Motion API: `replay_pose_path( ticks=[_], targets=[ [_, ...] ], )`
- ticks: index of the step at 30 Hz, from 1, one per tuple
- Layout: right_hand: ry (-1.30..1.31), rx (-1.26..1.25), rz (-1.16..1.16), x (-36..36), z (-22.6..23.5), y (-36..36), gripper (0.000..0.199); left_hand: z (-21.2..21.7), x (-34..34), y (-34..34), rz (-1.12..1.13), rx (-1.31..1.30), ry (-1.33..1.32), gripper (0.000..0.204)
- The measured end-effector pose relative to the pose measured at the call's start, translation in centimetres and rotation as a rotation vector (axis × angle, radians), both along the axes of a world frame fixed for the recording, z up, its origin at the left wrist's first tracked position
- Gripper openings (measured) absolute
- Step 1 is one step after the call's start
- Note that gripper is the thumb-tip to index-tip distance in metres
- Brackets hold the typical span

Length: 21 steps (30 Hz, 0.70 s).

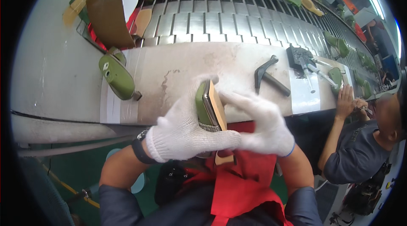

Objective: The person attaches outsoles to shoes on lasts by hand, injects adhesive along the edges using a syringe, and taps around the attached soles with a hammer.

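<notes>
A green shoe [202, 108] with a tan sole [217, 106] is tilted up on its side in front of me, over the bench's near edge. My left hand [182, 130], in a white knit glove, wraps round the shoe's upper and grips it. A sparkly band shows at the shoe's lower part, and a tan heel piece [224, 158] shows below my hand. My right hand [263, 122], gloved too, is beside the sole with fingers and thumb spread apart. Its fingertips are close to the sole's edge; whether they touch it I cannot tell.
Another green shoe [117, 77] lies on the bench [190, 56] at left. A hammer [269, 75] and a black block [300, 58] with syringe-like tools lie at right. Beyond runs a slatted metal conveyor [199, 18] carrying shoes. A co-worker [360, 141] handles a shoe at right.
</notes>
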State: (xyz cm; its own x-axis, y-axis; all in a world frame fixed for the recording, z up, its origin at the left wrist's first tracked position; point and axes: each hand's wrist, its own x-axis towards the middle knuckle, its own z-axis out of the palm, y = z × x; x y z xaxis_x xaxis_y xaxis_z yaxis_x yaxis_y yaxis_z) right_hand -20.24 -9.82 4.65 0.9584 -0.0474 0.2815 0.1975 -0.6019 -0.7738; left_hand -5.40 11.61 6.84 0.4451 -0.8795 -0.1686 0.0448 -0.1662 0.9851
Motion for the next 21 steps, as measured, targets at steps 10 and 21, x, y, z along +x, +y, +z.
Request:
replay_pose_path(
  ticks=[10,21],
  targets=[
    [0.056,-0.634,-0.526,1.2,-7.2,-6.8,0.056,-8.2,-4.4,2.3,0.025,0.08,-0.179,0.124],
    [0.293,0.809,-0.136,-2.2,-0.8,-0.7,0.035,-8.4,-4.9,1.2,0.009,0.112,-0.252,0.117]
  ],
)
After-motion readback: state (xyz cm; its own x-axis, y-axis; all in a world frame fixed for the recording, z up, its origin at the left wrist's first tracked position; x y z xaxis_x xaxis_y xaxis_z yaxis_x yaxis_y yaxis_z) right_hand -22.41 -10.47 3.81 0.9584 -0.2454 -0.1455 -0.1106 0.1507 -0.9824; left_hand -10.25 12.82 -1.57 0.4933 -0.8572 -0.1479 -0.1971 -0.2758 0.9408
